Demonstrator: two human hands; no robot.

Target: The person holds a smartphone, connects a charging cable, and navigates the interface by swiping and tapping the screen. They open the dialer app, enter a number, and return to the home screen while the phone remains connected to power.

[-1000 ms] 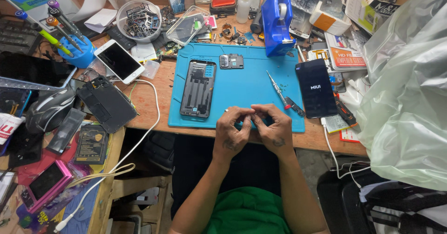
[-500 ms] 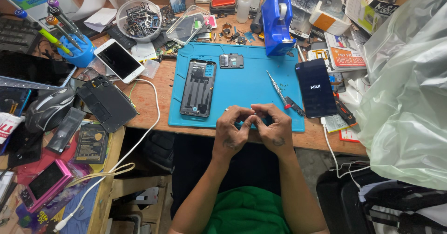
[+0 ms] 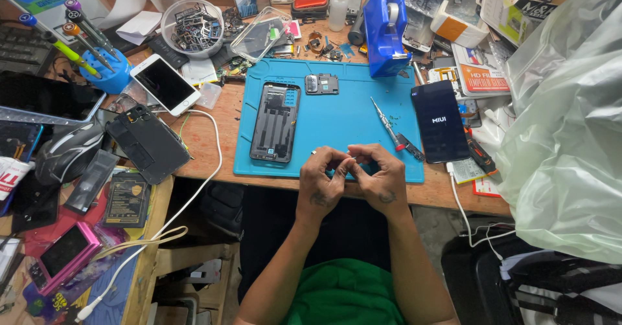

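A: Here, where do the two hands sit?

B: The left hand and right hand meet at the near edge of the blue mat on the table. Fingertips pinch together; each grip is narrow, closed on something too small to make out.

A: What lies on the mat?

B: An opened phone body, back removed, lies left of centre. A small dark camera module sits near the far edge. A screwdriver lies aslant, just beyond the right hand.

A: And packages or labels?

B: A blue tape dispenser stands at the mat's far right corner. A white and orange printed card lies beyond a dark phone with a lit screen. A flat dark battery with a yellow label rests at left; a large pale plastic bag fills the right side.
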